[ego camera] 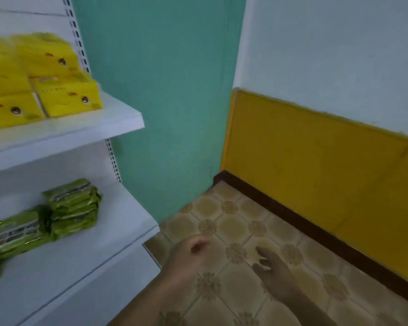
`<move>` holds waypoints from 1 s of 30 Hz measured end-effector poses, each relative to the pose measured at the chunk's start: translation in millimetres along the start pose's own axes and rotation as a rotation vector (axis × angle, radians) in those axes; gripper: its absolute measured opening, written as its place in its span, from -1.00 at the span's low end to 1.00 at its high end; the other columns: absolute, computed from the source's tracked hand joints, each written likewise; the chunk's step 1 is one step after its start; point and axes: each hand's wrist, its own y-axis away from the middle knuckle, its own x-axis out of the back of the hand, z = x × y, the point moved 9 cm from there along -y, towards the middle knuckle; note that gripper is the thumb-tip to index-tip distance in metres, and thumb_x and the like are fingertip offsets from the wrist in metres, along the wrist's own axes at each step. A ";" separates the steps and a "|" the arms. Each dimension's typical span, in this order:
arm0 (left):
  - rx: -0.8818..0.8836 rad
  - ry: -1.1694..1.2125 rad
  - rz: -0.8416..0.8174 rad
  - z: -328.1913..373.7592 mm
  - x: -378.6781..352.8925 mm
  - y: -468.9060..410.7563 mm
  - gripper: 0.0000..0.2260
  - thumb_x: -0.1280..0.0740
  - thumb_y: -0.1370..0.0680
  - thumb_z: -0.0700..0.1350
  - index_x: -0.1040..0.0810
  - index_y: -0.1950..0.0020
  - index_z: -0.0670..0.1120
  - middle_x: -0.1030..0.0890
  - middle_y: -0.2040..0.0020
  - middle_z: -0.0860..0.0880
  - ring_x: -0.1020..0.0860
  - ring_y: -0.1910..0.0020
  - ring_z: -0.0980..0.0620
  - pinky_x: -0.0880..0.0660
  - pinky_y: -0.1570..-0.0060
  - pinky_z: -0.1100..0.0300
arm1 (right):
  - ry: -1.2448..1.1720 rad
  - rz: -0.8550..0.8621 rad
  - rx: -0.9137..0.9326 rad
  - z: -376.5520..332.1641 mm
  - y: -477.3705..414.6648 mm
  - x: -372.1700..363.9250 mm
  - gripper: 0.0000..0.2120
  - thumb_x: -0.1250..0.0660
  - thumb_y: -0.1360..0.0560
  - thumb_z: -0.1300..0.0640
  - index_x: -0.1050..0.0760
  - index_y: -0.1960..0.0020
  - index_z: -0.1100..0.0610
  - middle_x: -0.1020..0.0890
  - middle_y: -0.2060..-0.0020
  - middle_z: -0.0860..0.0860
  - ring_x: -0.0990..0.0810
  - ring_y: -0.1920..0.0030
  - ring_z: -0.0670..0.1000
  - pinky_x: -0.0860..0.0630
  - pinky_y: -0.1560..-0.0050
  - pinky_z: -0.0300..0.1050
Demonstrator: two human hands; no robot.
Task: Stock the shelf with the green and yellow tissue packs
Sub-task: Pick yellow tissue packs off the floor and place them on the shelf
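Hovering empty-handed beside the shelf

Left hand loosely curled, right hand slack; neither grip holds anything. Green tissue packs lie on the lower shelf, up-left of the nearer left hand. Long axes seem to run along the shelf (blurred). Yellow tissue packs on the upper shelf, faces outward.

Both forearms extend forward and downward with nothing held: the left hand has its fingers loosely curled, and the right hand, near it, has relaxed, mostly straight fingers.
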 end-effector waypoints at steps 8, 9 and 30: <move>0.329 0.085 -0.167 -71.0 -232.7 -2.5 -0.91 -0.33 -0.56 -0.09 -0.59 0.01 0.10 -0.64 -0.06 0.05 -0.60 -0.06 0.09 -0.50 -0.19 0.08 | 0.107 -0.187 -0.445 299.9 56.5 36.1 -0.51 -0.27 -0.56 -0.04 -0.26 -0.46 -0.01 -0.36 -0.41 -0.03 -0.44 -0.31 -0.03 -0.37 -0.23 -0.20; 0.363 0.093 -0.179 -79.9 -259.6 -1.5 -0.91 -0.32 -0.57 -0.07 -0.59 -0.02 0.08 -0.64 -0.04 0.06 -0.59 -0.05 0.11 -0.51 -0.14 0.14 | 0.119 -0.201 -0.463 330.1 63.6 34.8 -0.50 -0.29 -0.55 -0.03 -0.28 -0.45 -0.01 -0.38 -0.39 -0.01 -0.46 -0.30 -0.02 -0.38 -0.23 -0.20; 0.716 0.036 -0.327 -497.2 -629.3 -34.7 -0.80 -0.29 -0.55 -0.06 -0.57 -0.16 0.06 -0.59 -0.13 0.11 -0.53 -0.10 0.14 -0.45 -0.13 0.19 | 0.418 -0.154 -0.679 811.8 -9.1 -227.3 0.02 -0.46 -0.35 -0.22 0.07 -0.55 0.09 0.00 -0.54 0.12 -0.08 -0.50 0.21 -0.24 -0.38 0.15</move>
